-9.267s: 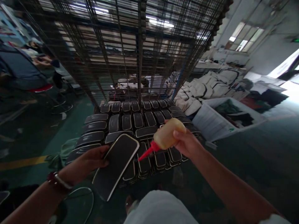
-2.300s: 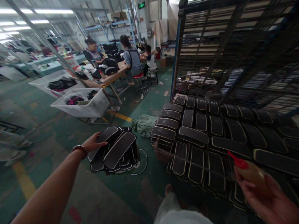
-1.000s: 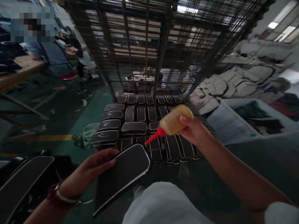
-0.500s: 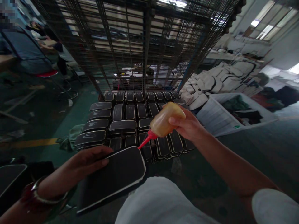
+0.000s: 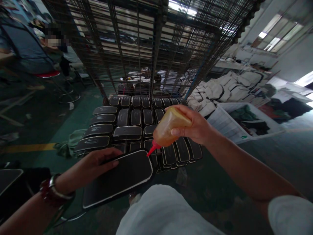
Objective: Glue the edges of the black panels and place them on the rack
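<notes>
A flat black panel (image 5: pixel 119 179) with rounded corners and a pale line along its edge is tilted in front of me. My left hand (image 5: pixel 99 166) grips its upper left edge, the thumb on top and the other fingers partly hidden at the far side. Wrapped around a squeeze bottle (image 5: pixel 167 127) of amber liquid is my right hand (image 5: pixel 195 125). The bottle points down and to the left. Its red nozzle (image 5: pixel 153 147) has its tip at the panel's upper right corner; whether it touches, I cannot tell.
Beyond the panel lie rows of black pale-edged pieces (image 5: pixel 127 132), backed by a tall wire rack (image 5: pixel 153 49). A white bin (image 5: pixel 220 120) with cloth and a heap of pale pieces (image 5: pixel 227 85) stand right. People sit at the left, near a red stool (image 5: pixel 47 74).
The nozzle tip has moved slightly right around the panel's corner. My left hand and the panel's near left corner have risen a little. The view has shifted slightly.
</notes>
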